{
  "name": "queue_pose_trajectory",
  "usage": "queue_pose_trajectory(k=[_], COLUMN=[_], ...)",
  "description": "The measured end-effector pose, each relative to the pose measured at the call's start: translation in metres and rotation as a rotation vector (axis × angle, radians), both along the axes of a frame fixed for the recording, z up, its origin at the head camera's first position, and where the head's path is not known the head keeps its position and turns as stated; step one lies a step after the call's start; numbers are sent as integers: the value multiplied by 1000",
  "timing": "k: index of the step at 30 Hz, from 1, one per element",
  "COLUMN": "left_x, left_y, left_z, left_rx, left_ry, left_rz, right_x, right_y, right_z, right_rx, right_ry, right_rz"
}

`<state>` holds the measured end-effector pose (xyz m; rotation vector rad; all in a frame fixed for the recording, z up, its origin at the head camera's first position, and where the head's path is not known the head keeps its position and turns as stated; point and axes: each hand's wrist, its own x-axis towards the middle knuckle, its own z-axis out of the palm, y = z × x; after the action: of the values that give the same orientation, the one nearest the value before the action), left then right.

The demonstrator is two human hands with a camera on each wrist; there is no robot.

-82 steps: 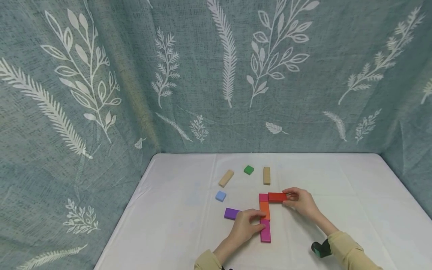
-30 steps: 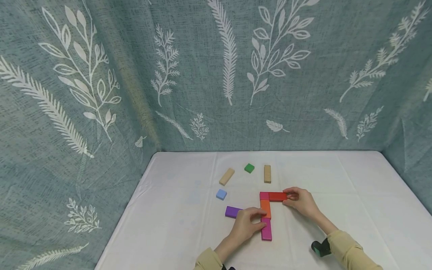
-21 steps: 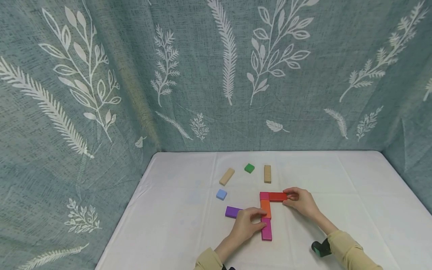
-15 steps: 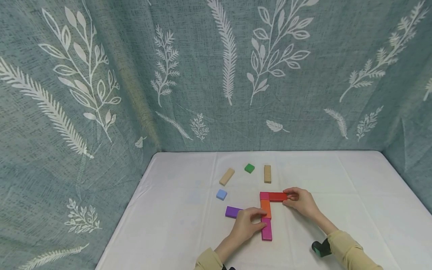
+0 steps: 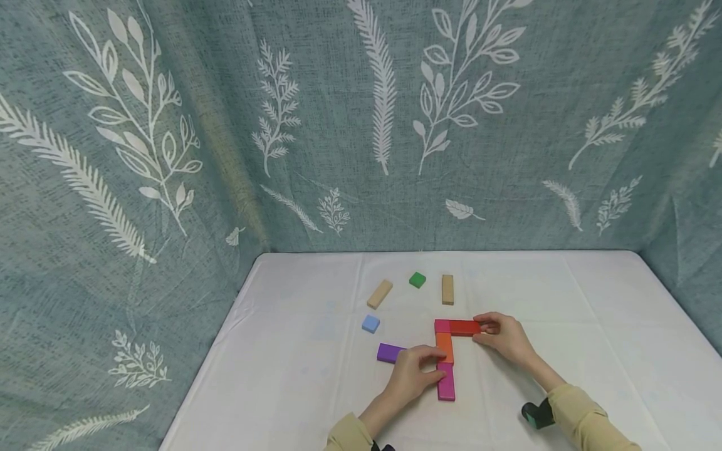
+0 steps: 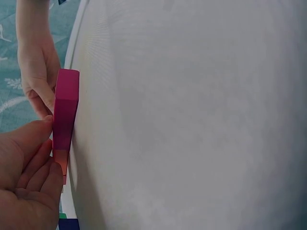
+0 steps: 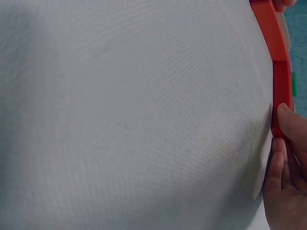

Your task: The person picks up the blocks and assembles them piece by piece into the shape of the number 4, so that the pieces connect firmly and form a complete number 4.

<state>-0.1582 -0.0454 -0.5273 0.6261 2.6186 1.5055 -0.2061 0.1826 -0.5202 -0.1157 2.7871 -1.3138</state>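
Observation:
On the white table, several painted wooden blocks lie end to end in an angled row. A magenta block [image 5: 446, 387] is nearest, then an orange block [image 5: 444, 344], then a small pink block [image 5: 442, 326], with a red block [image 5: 464, 327] reaching right from it. My left hand [image 5: 409, 376] rests against the row's left side, thumb at the magenta block and index finger at the orange one. My right hand [image 5: 504, 337] pinches the red block's right end. In the right wrist view the thumb [image 7: 292, 124] lies on that red block [image 7: 282, 86].
Left of the row lie a purple block [image 5: 389, 352], partly behind my left hand, and a light blue block [image 5: 370, 324]. Farther back are a green block [image 5: 417, 280] and two plain wooden blocks, one tilted [image 5: 380, 294] and one straight [image 5: 447, 290]. A patterned curtain [image 5: 361, 125] hangs behind.
Both hands keep their places on the blocks, and the row stays as it was. Only the head view has shifted slightly.

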Motion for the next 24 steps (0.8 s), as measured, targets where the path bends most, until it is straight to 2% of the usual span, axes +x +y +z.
queue_pose_trajectory(k=[10,24], left_x=[-1,1], left_y=[0,-1], left_z=[2,2], left_rx=[16,3], left_ry=[-28,-13], left_rz=[5,-4], right_x=[0,2], right_y=[1,1], right_z=[0,3], right_rx=[-4,-25], right_ry=[13,-16], right_rz=[12,4])
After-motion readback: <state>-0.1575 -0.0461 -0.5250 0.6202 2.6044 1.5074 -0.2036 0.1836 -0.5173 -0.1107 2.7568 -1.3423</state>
